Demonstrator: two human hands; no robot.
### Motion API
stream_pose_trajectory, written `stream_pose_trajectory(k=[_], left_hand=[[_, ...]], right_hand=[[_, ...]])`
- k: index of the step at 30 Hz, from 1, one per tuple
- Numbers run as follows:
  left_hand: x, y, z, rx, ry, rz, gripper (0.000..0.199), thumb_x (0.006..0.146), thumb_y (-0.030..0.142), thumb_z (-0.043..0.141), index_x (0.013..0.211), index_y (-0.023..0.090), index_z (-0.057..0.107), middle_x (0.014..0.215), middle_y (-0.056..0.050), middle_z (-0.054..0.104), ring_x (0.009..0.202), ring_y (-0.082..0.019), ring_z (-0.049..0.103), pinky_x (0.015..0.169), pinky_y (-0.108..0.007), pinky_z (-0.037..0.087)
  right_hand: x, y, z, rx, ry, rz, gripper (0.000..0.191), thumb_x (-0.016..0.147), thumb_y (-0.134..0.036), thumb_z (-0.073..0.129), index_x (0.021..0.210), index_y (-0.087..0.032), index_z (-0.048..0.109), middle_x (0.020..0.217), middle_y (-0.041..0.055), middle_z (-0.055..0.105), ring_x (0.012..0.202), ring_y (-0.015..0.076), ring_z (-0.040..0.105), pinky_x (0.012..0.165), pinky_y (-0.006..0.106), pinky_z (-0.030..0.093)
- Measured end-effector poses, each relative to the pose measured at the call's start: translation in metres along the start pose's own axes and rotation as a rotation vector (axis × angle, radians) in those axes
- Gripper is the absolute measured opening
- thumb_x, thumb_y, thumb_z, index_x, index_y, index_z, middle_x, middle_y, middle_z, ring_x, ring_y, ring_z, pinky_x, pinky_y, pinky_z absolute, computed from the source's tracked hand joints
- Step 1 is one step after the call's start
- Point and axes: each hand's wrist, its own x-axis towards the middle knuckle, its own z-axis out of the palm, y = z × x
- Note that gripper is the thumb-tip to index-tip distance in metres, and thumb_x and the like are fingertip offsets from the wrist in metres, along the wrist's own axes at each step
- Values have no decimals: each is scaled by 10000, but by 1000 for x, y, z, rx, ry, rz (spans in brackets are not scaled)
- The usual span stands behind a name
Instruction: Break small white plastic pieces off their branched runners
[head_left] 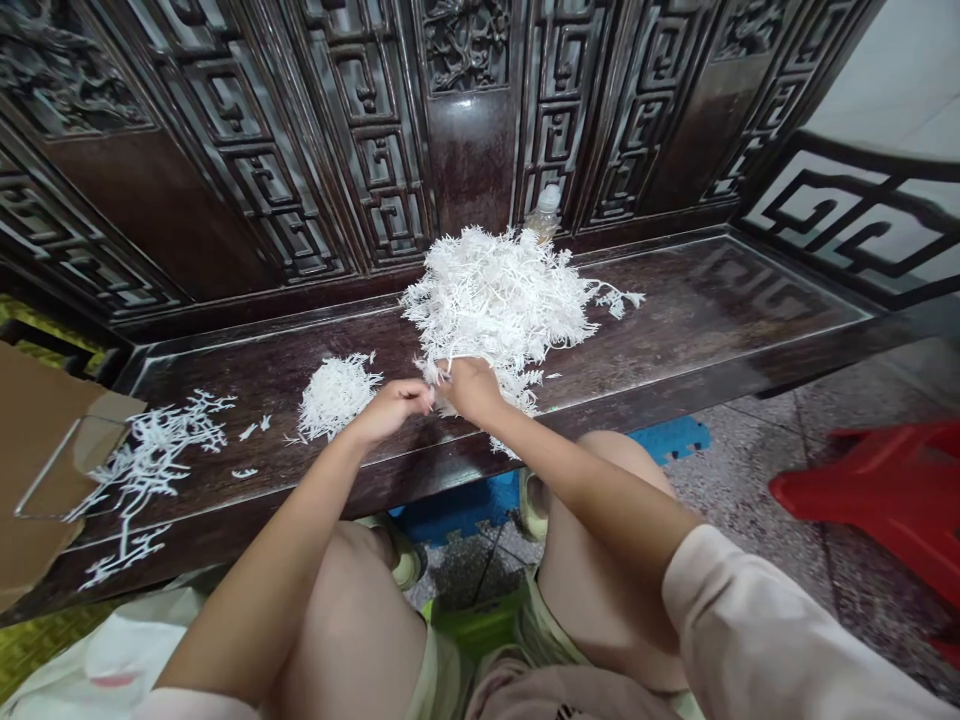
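Closely paired, two bare hands work a white tuft point(433, 372) on a dark wooden desk point(675, 310), seen from where I watch remotely through the head camera. The left grip point(405, 398) has thumb and fingers pressed together; I cannot tell whether a strand lies between them. The right grip point(472, 388) curls inward just beside it, its fingertips too hidden for me to say whether they pinch. The tuft sits at their meeting point, slightly beyond both, too bunched for me to read a long axis. Directly beyond the right grip, which is nearer, rises a large pile point(502, 290) of fringed strands, some reaching the near edge beneath that forearm. Left of the left grip, near it, lies a small pile point(337, 398), with a narrow strip of wood between. The desk's edge runs just on my side of both grips; the lattice backrest point(471, 160) bounds the far side, and the widest room stretches rightward past the large pile.
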Motion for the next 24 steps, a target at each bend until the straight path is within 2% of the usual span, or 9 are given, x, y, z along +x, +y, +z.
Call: stream_pose_trajectory(k=[2,3,4,6,9,13,17,20,24], left_hand=[[-3,10,7,-3,-228,38,256,691,362,528,563,145,577,639,-16,565,619,-122,493,625,-241,366],[-2,12,9,21,-265,49,259,701,370,517,601,147,601,689,-28,594,661,-135,520,655,-246,380],[-1,11,9,74,-209,46,264,714,377,500,639,152,616,735,-39,614,707,-147,538,687,-252,387],[1,0,-1,270,103,-39,272,733,381,466,710,167,633,827,-53,635,800,-173,551,739,-267,387],[-2,-32,-33,719,493,-387,293,740,401,433,748,203,649,908,-63,641,876,-226,549,762,-322,379],[-25,-75,-75,916,519,-814,327,722,437,437,763,198,657,935,-112,636,926,-294,550,756,-390,386],[-38,-94,-90,860,541,-1023,463,588,526,558,847,149,629,1030,-178,589,947,-335,537,720,-404,407],[-32,-93,-86,833,590,-967,448,578,516,572,837,152,609,990,-174,596,923,-326,542,718,-401,403],[-12,-72,-62,519,607,-507,378,708,492,442,865,178,585,830,-87,609,770,-206,564,675,-305,408]], right_hand=[[8,10,-3,0,9,71,261,809,-291,376,844,-140,587,829,107,588,785,199,532,674,288,343],[12,15,-5,6,-6,91,270,810,-299,370,831,-140,588,819,108,584,759,197,533,660,290,345],[15,21,-8,31,-49,117,268,795,-333,395,827,-147,586,835,105,581,753,195,530,653,287,346],[17,28,-11,75,-155,110,267,742,-375,472,798,-140,586,811,97,578,738,187,523,633,271,347],[12,27,-11,256,-263,34,278,709,-392,503,765,-131,581,717,60,571,679,153,507,609,243,349],[1,17,-8,522,-355,9,323,637,-418,578,773,-124,582,693,39,576,666,139,499,618,234,356],[0,13,-6,660,-387,-37,337,590,-415,615,762,-129,572,698,20,569,658,125,488,634,235,356],[1,14,-5,742,-393,-41,283,627,-381,584,760,-133,553,682,12,558,622,106,475,613,226,354],[2,13,-4,722,-393,3,169,649,-301,541,659,-132,539,649,28,568,576,102,474,560,219,351]])
